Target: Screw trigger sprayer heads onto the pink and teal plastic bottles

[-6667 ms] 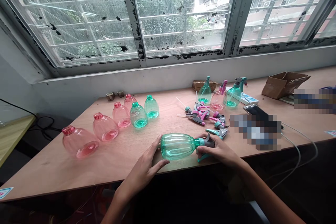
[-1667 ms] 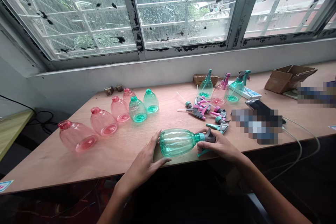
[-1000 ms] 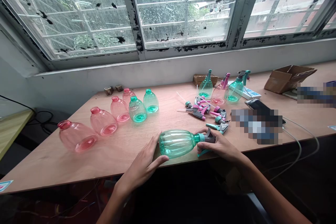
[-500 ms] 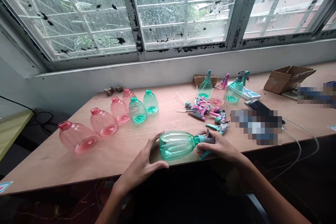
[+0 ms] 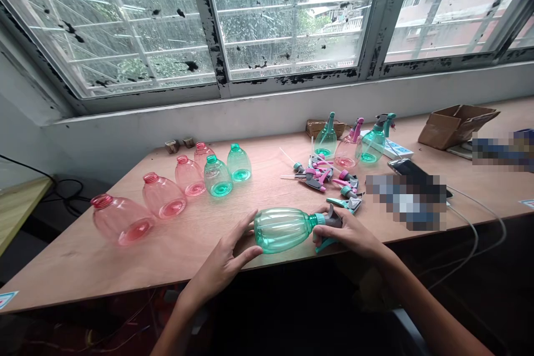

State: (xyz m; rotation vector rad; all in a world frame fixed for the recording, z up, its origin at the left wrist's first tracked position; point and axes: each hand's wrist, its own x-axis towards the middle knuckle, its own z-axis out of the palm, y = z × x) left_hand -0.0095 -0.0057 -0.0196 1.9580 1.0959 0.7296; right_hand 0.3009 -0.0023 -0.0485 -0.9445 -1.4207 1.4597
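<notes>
A green see-through spray bottle (image 5: 282, 228) lies on its side near the front edge of the wooden table (image 5: 183, 245). My left hand (image 5: 225, 258) cups the bottle's base, fingers curved round it. My right hand (image 5: 350, 232) is closed round the grey and green trigger head (image 5: 330, 222) at the bottle's neck. Loose trigger heads (image 5: 323, 175) in pink, grey and green lie in a heap just beyond my right hand.
Several capless pink bottles (image 5: 161, 197) and two green ones (image 5: 227, 169) stand in a row at the left. Three bottles with trigger heads (image 5: 350, 144) stand at the back. A cardboard box (image 5: 456, 122) sits at the far right, a white cable (image 5: 471, 222) runs off the front edge.
The bottle and both hands stay at the same spot on the table. My left fingers have shifted slightly on the bottle's base, and my view has tilted a little.
</notes>
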